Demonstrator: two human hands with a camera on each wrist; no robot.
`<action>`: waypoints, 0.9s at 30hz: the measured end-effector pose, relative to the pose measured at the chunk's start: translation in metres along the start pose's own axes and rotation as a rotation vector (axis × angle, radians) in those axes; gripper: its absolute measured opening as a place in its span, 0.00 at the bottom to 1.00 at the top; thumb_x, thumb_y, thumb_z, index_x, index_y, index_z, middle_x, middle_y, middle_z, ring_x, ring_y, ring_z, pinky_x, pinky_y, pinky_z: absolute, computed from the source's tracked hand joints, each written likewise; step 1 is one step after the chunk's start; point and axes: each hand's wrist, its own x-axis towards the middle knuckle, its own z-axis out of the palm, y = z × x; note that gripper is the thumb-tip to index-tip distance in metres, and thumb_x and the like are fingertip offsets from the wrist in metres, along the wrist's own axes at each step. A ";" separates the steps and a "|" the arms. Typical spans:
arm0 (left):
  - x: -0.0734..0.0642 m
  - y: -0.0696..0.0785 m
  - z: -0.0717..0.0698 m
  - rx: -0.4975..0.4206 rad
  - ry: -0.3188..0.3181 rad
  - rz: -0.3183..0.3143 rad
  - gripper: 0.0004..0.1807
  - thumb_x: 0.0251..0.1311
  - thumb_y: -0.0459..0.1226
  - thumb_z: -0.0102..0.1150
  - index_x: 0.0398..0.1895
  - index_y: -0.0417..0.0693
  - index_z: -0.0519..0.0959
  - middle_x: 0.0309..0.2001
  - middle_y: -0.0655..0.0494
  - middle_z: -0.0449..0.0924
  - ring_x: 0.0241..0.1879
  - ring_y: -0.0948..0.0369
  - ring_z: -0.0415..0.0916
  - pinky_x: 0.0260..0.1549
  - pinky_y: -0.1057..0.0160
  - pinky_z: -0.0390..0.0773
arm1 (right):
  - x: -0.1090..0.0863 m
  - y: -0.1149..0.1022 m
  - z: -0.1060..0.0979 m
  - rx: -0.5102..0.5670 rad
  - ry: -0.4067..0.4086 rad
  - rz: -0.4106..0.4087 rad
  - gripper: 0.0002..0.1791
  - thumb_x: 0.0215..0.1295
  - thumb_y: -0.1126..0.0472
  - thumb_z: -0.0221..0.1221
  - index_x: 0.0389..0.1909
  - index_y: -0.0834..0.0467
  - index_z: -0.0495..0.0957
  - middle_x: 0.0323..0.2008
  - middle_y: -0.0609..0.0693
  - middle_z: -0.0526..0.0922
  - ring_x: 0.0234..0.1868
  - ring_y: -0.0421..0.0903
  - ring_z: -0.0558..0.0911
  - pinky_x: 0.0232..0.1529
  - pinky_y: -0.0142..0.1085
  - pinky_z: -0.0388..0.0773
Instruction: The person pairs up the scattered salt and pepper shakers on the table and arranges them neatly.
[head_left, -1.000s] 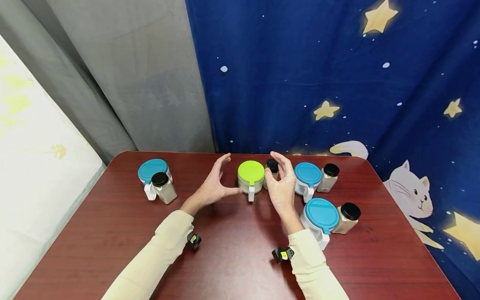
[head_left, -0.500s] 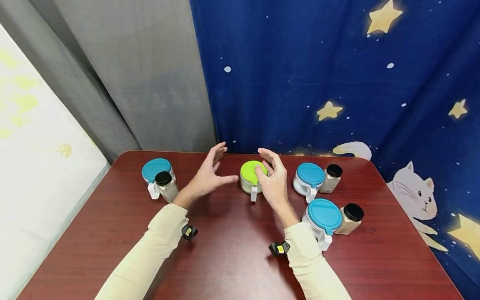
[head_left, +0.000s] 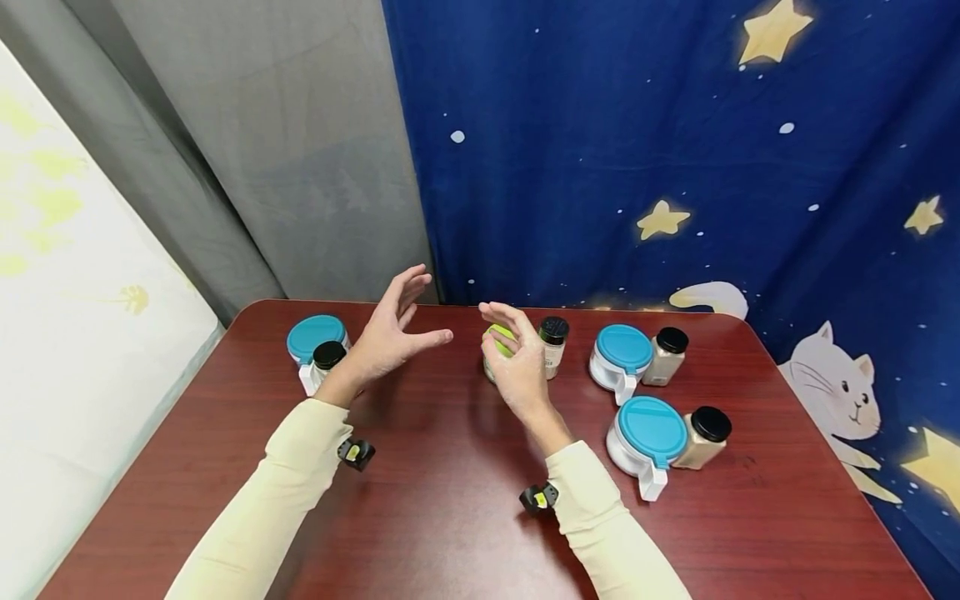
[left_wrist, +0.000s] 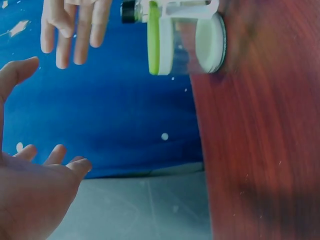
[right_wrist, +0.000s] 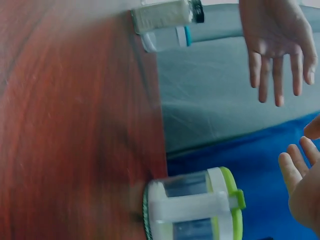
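Both hands are raised over the table with bent, spread fingers and hold nothing. My left hand (head_left: pixel 390 333) is at the left, its wrist in front of a black-capped bottle (head_left: pixel 328 355) and a blue-lidded jar (head_left: pixel 313 335). Farther right, my right hand (head_left: pixel 521 367) overlaps a green-lidded jar in the head view and hides most of it. The right wrist view shows this clear jar (right_wrist: pixel 187 206) upright on the table, its white handle outward, apart from the fingers. Just right of the right hand stands another black-capped bottle (head_left: pixel 552 350).
Two more blue-lidded jars (head_left: pixel 624 348) (head_left: pixel 647 433) with white handles stand at the right of the dark red table (head_left: pixel 435 508). Beside each is a black-capped bottle (head_left: pixel 664 358) (head_left: pixel 701 442). Behind the far edge hang grey and blue curtains (head_left: pixel 540 167).
Both hands have moved left, still apart. The right hand has passed from the black-capped bottle to over the green-lidded jar, uncovering that bottle. The left hand now nears the left-hand jar and bottle.
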 end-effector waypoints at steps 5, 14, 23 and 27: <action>-0.002 0.001 -0.014 0.019 -0.003 0.015 0.42 0.65 0.30 0.66 0.78 0.45 0.55 0.75 0.46 0.60 0.75 0.56 0.54 0.72 0.50 0.52 | -0.005 0.008 0.011 -0.094 -0.091 0.000 0.21 0.67 0.76 0.60 0.61 0.66 0.76 0.57 0.60 0.81 0.60 0.51 0.78 0.59 0.52 0.75; -0.011 0.004 -0.049 0.012 -0.017 0.012 0.35 0.71 0.31 0.60 0.77 0.44 0.57 0.72 0.44 0.65 0.74 0.55 0.56 0.72 0.52 0.53 | -0.015 0.016 0.023 -0.189 -0.264 0.079 0.21 0.69 0.71 0.60 0.62 0.65 0.75 0.58 0.57 0.80 0.61 0.51 0.77 0.61 0.49 0.74; -0.023 0.009 -0.082 0.038 0.062 0.002 0.33 0.71 0.32 0.60 0.76 0.44 0.61 0.71 0.46 0.68 0.73 0.51 0.59 0.68 0.63 0.61 | -0.022 0.020 0.034 -0.228 -0.376 0.103 0.20 0.71 0.68 0.60 0.63 0.63 0.74 0.60 0.56 0.80 0.61 0.50 0.78 0.61 0.50 0.73; -0.028 0.011 -0.102 0.037 0.108 -0.008 0.32 0.72 0.33 0.59 0.75 0.45 0.62 0.71 0.49 0.68 0.72 0.55 0.62 0.61 0.70 0.68 | -0.020 0.021 0.046 -0.256 -0.415 0.121 0.21 0.71 0.66 0.61 0.63 0.60 0.74 0.60 0.52 0.80 0.62 0.46 0.77 0.62 0.48 0.73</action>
